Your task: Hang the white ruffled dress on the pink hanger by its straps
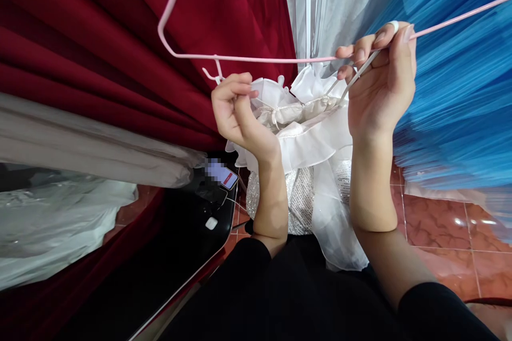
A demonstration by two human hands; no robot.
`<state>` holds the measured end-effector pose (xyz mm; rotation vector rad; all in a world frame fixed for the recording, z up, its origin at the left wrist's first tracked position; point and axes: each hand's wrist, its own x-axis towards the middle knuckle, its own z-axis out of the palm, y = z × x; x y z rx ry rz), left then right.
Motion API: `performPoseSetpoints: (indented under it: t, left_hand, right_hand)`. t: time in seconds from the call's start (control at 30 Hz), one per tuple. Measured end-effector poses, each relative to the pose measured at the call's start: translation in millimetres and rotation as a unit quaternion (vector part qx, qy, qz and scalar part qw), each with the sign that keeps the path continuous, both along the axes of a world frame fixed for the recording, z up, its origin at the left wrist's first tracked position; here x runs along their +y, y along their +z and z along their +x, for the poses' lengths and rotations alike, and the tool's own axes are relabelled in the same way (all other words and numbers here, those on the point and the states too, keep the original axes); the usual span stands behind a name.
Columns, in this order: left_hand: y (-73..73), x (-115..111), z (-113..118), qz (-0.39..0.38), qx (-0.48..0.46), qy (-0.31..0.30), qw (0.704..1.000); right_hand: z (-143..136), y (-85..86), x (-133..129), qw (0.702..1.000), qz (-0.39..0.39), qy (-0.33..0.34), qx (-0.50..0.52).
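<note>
One phone [229, 180] lay lit on a black surface [188, 245], its writing too small to read and part of the screen blocked out; a small white case [212, 222] sat near it. Red tile floor [436, 224], shiny. Red cloth [232, 16] hung in folds at left, blue netting [452, 96] at right, metal poles [308, 5] between. White dress [308, 144] was below the hanger [276, 58], between the forearms: sheer ruffled collar, sequined body, long sheer strip down the front. Hanger was thin, smooth, pink, with rounded corner and small hook. Right hand [384, 80] pinched the hanger bar, a thin white strap [358, 75] running from its fingers to the collar. Left hand [244, 117] was curled beside the hook, thumb near fingertips; couldn't tell whether it gripped anything.
</note>
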<state>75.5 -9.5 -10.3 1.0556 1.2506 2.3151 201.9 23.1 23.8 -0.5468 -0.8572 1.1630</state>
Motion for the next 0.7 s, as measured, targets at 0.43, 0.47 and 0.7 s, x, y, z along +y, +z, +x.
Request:
performPoseSetpoints:
  t: [0.43,0.47,0.7]
  left_hand:
    - [36.3,-3.1,5.3,-0.04,-0.215,-0.348,0.912]
    - [38.4,-3.4,6.1,-0.026,-0.222,-0.349,0.91]
    - [40.3,-3.4,24.2,-0.047,-0.169,-0.22,0.96]
  right_hand:
    - [-8.8,7.6,-11.0,0.997,-0.048,-0.016,-0.055]
    - [-10.4,7.7,-11.7,0.998,-0.047,-0.012,-0.044]
    - [-6.2,4.7,-12.2,0.997,-0.034,0.051,0.054]
